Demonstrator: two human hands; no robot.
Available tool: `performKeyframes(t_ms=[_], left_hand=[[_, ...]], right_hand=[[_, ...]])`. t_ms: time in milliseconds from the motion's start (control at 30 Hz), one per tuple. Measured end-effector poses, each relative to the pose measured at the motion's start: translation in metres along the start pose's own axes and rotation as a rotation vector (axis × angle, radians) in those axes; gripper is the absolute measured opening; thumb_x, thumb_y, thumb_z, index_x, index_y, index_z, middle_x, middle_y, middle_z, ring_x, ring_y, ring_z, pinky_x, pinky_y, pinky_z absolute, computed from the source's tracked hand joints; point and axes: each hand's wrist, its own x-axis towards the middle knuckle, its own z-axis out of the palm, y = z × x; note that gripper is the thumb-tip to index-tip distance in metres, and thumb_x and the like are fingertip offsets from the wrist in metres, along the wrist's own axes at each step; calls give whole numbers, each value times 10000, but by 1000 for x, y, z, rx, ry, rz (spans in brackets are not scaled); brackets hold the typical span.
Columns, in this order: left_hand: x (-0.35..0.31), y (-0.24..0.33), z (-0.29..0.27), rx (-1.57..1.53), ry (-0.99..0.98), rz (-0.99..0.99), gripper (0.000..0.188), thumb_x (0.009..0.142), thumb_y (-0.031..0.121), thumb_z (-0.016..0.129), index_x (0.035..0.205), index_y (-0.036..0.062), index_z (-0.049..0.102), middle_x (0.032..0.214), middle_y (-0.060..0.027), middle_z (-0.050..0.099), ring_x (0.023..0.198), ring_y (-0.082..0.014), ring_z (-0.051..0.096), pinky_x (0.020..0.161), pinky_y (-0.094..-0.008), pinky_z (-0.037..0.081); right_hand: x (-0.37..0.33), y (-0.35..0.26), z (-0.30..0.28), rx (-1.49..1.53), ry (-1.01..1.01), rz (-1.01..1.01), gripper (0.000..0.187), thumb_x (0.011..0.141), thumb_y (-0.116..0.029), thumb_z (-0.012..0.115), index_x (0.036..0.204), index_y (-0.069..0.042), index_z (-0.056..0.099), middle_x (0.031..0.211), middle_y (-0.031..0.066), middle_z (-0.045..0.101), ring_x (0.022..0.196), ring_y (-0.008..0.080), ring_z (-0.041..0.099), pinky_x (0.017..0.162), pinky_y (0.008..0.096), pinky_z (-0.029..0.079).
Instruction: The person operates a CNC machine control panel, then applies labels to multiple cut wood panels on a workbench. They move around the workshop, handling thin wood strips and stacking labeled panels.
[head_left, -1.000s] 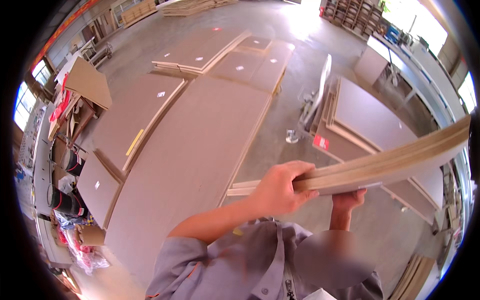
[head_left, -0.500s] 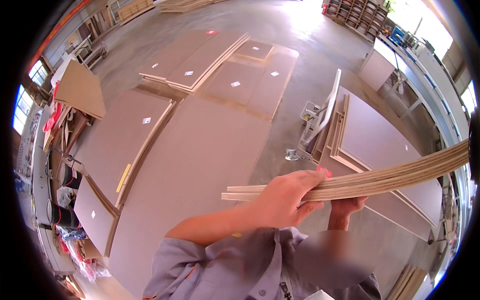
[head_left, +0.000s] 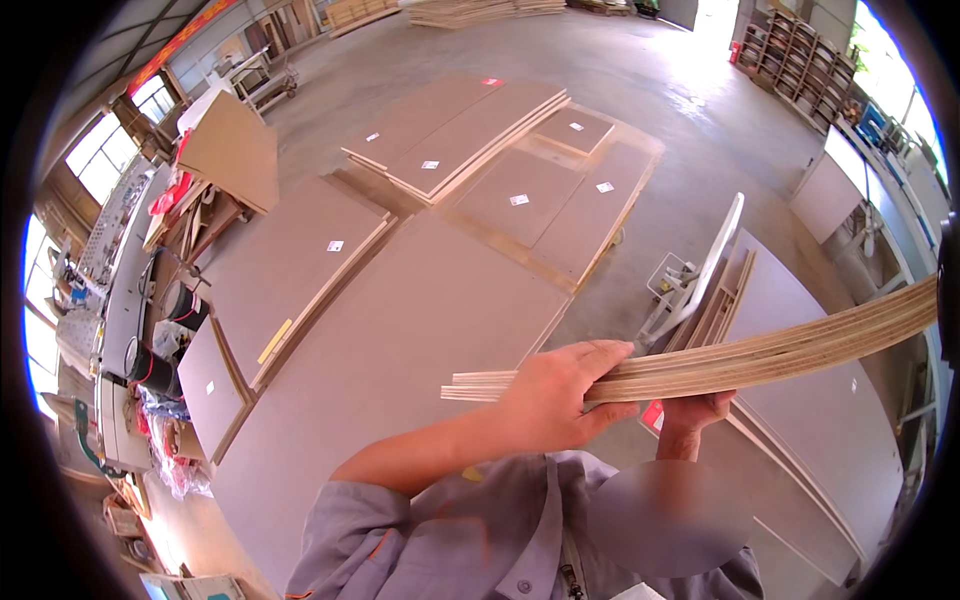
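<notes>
Seen edge-on, several stacked plywood boards [head_left: 770, 352] stretch from the middle of the view to the right rim, where their far end is cut off. My left hand [head_left: 568, 392] is closed around them close to their left end, fingers over the top and thumb below. Under the boards, my right hand [head_left: 698, 408] supports them from beneath with its fingers curled up at the lower edge. Part of my right forearm is blurred. Below and beyond my left hand lies a large grey-brown panel [head_left: 400, 330].
Labelled panels [head_left: 470, 140] lie in low stacks ahead. Another stack [head_left: 290, 240] stands to the left, beside a cluttered bench [head_left: 130, 280]. At right, a cart with a white handle [head_left: 715, 260] carries more panels [head_left: 810, 380]. Shelving [head_left: 800, 65] stands far right.
The surroundings have shifted right and slightly down in the view, with more of the left side showing. Both hands keep their hold on the boards, which stay in nearly the same place before me.
</notes>
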Motion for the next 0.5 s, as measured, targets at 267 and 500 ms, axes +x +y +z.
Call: performKeyframes(t_ms=[267,500], left_hand=[[46,-19,34,15,201,347,497,692,18,734,1136,-36,516,1176,-219,575,1057,-366,590,853,-368,516],[99,-30,33,-48,154,435,457,715,-78,655,1144,-30,507,1266,-241,511,1097,-357,575,847,-382,533]], right_hand=[[48,-8,-9,111,-40,49,467,767,-294,614,1184,-96,541,1122,75,596,1039,277,573,887,448,465],[87,4,-39,27,-20,53,548,767,-334,641,1197,-22,508,1131,128,580,1049,299,559,920,468,441]])
